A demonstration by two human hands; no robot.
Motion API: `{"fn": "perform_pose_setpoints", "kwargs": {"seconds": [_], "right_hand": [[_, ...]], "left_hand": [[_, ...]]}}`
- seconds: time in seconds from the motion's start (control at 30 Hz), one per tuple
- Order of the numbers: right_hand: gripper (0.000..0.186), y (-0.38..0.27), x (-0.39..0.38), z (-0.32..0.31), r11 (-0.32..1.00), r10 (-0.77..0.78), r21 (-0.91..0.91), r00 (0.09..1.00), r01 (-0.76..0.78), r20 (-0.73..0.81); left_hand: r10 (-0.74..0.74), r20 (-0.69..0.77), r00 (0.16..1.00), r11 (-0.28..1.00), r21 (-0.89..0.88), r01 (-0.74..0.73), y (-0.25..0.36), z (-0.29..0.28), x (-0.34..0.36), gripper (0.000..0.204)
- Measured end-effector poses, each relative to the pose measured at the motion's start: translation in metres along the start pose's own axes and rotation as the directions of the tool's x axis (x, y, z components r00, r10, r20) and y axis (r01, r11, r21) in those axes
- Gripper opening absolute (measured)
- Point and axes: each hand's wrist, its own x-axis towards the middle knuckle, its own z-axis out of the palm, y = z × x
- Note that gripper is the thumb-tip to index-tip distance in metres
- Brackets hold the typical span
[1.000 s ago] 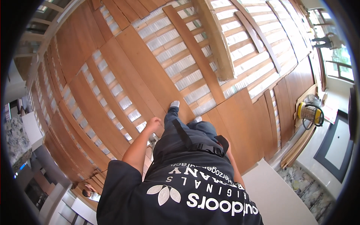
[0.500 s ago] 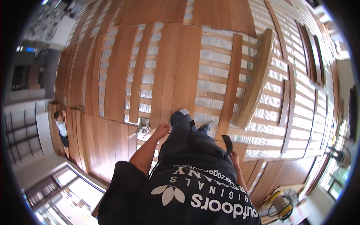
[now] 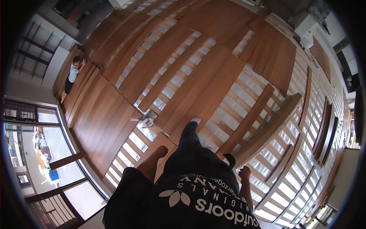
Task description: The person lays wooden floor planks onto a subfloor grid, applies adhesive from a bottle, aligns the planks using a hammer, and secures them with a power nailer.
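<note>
My left hand (image 3: 162, 151) hangs at my left side with the fingers curled in. Nothing shows in it, and it touches none of the boards below. On the other side my right hand (image 3: 244, 171) is beside my hip, its fingers loosely curled and no object visible in them. A dark strap end (image 3: 230, 159) sticks out near my right hip. One sock-covered foot (image 3: 196, 120) is forward on the brown floorboards (image 3: 198, 91); the other is hidden. Beyond my left hand, a white coiled cable (image 3: 147, 122) lies by a small grey box set in the floor.
Wooden battens (image 3: 236, 110) over silvery sheeting show between the boards. A thick timber beam (image 3: 267, 128) lies to the right, with dark planks (image 3: 326, 129) farther off. Another person (image 3: 73, 74) leans over stacked boards at the far left. Large windows (image 3: 53, 152) stand at the left.
My view has turned to the right, so the floor appears rotated clockwise. One foot is now forward and the other has gone out of sight. My right hand shows more fully beside my hip.
</note>
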Motion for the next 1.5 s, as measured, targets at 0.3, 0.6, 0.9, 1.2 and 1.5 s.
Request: {"fn": "perform_pose_setpoints", "kwargs": {"seconds": [0.3, 0.6, 0.9, 1.2, 1.5], "right_hand": [[0.030, 0.035, -0.006, 0.087, 0.623, -0.408, -0.542, 0.825, 0.564, 0.391], [0.019, 0.054, -0.043, 0.034, 0.608, -0.287, -0.703, 0.928, 0.369, 0.239], [0.034, 0.074, -0.044, -0.003, 0.083, -0.097, -0.920, 0.922, 0.383, 0.375], [0.037, -0.026, -0.080, 0.102, 0.973, -0.064, -0.217, 0.995, 0.080, 0.082], [0.033, -0.013, -0.028, 0.084, 0.996, -0.053, -0.071, 0.996, 0.058, 0.075]], "left_hand": [[-0.049, -0.316, 0.948, 0.880, -0.462, -0.108, 0.029, -0.092, 0.043, 0.024], [-0.132, -0.291, 0.948, 0.806, -0.588, -0.068, 0.000, -0.169, 0.086, 0.025], [-0.111, -0.128, 0.986, 0.718, -0.696, -0.009, 0.014, -0.169, 0.098, 0.025], [-0.169, -0.044, 0.985, 0.612, -0.788, 0.070, 0.011, -0.182, 0.096, 0.029], [-0.148, -0.262, 0.954, 0.695, -0.714, -0.088, 0.005, -0.184, 0.122, 0.025]]}}
